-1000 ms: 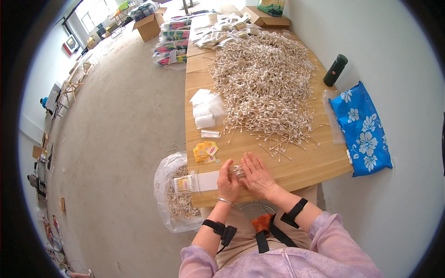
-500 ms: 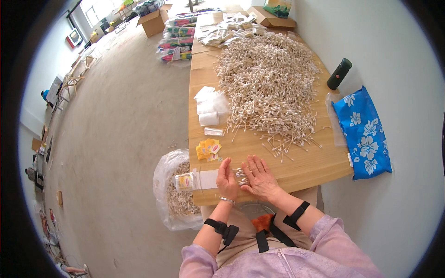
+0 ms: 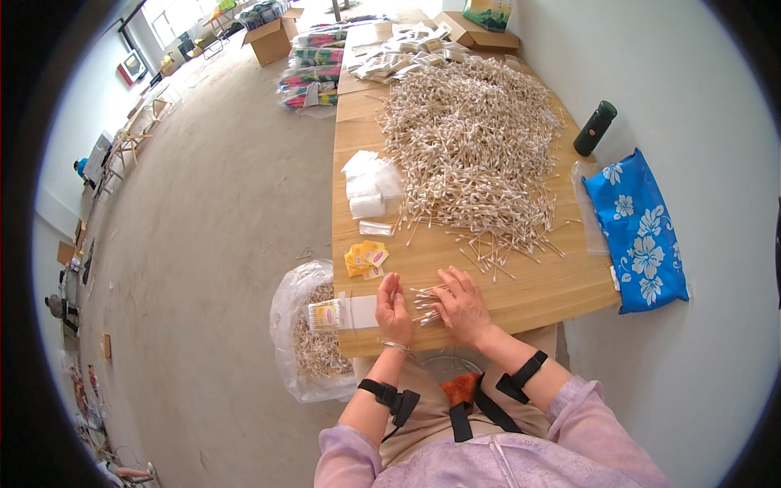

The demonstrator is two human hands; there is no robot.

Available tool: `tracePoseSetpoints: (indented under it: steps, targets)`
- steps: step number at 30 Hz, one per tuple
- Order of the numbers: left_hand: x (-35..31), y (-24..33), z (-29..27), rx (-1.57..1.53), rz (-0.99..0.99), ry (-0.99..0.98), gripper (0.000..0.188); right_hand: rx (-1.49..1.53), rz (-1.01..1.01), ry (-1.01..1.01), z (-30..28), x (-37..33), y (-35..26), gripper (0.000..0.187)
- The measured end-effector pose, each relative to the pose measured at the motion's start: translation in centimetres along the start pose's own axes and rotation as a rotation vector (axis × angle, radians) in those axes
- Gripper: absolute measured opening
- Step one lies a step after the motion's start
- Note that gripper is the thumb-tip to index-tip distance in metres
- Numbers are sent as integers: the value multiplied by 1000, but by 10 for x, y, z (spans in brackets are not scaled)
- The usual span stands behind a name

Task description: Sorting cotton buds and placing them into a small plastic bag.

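A small row of cotton swabs (image 3: 423, 302) lies on the table between my two hands. My left hand (image 3: 394, 315) stands on its edge at the swabs' left side, fingers stretched out and holding nothing. My right hand (image 3: 464, 309) rests palm down at their right ends, its fingers slightly bent and apart, touching them. What lies under that palm is hidden. Left of my left hand is a white strip (image 3: 364, 312), partly covered by the hand. Beyond it, a clear pack of swabs with a yellow label (image 3: 325, 315) juts past the table's left edge.
A big heap of loose swabs (image 3: 472, 138) covers the table's far part. Along the left edge lie yellow cards (image 3: 366, 259) and clear plastic bags (image 3: 370, 187). A bag of swabs (image 3: 303, 358) stands below. At right are a blue floral pouch (image 3: 643, 236) and dark bottle (image 3: 596, 128).
My right hand has drawn back a little to the right and its fingers have bent, uncovering more of the swabs. My left hand has shifted only slightly.
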State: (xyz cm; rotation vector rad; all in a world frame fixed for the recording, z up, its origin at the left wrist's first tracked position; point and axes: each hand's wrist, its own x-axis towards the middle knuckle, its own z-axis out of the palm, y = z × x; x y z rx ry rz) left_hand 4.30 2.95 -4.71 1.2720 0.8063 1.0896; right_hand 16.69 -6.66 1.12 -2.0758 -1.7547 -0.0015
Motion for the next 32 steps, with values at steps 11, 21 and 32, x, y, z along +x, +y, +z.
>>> tracePoseSetpoints:
  steps: [11, 21, 32]
  targets:
    - [2, 4, 1, -46, -15, 22, 35, 158, 120, 99, 5, 24, 10, 11]
    - [1, 18, 6, 186, 153, -4, 25, 183, 110, 34, 4, 28, 19, 7]
    - [7, 9, -6, 86, -41, -72, 19, 180, 23, -96, 1, 13, 24, 37]
